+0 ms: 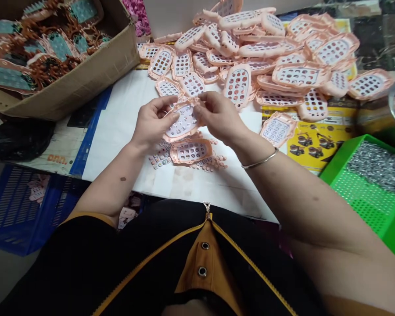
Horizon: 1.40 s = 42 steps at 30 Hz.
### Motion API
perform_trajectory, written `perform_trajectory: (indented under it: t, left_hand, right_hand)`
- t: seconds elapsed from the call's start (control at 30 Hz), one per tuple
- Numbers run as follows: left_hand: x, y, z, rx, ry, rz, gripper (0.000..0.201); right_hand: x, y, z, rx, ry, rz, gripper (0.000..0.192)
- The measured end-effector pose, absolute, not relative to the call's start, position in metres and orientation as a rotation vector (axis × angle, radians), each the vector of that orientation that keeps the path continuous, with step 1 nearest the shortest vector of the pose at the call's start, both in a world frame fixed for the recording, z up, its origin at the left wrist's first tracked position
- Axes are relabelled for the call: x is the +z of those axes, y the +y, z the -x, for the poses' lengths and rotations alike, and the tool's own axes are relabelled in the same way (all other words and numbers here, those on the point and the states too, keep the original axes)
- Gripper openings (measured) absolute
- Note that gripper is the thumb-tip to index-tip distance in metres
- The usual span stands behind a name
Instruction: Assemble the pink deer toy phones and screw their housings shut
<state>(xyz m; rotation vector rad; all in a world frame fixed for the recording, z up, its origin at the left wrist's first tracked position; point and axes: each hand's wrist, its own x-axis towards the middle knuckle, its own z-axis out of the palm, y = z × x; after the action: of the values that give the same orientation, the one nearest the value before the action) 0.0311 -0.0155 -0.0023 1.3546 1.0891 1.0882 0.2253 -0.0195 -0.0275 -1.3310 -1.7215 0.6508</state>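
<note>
— What was hard to make out at the centre of the frame?

— The pink keypad shell: the left hand and right hand each pinched an edge, fingers hiding its rim.

— Anything below it?

— One more shell lay flat amid loose button pieces, too small to count.

— And beyond?

— A pile of shells in the upper middle, overlapping past counting; one cardboard box in the upper left, cut off; one green tray at right.

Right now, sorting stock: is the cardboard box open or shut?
Open: the cardboard box has its flap up, with teal and brown parts showing inside.
</note>
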Motion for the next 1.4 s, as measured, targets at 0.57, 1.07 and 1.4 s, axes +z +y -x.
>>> perform_trajectory:
  t: [0.57,1.07,1.4]
  left_hand:
    - [-0.006,-0.073,-0.058,0.629,0.595,-0.416,0.075]
    - [-0.013,-0.086,-0.069,0.804,0.608,-0.466,0.070]
    - [-0.015,-0.101,-0.076,1.010,0.628,-0.648,0.045]
  right_hand:
    - [-0.019,-0.078,-0.287,0.501,-2.038,1.575,0.028]
    - [-0.025,-0.103,-0.262,0.101,-2.095,1.802,0.022]
    - [-0.011,-0.145,-0.205,0.027,-2.054,1.426,0.022]
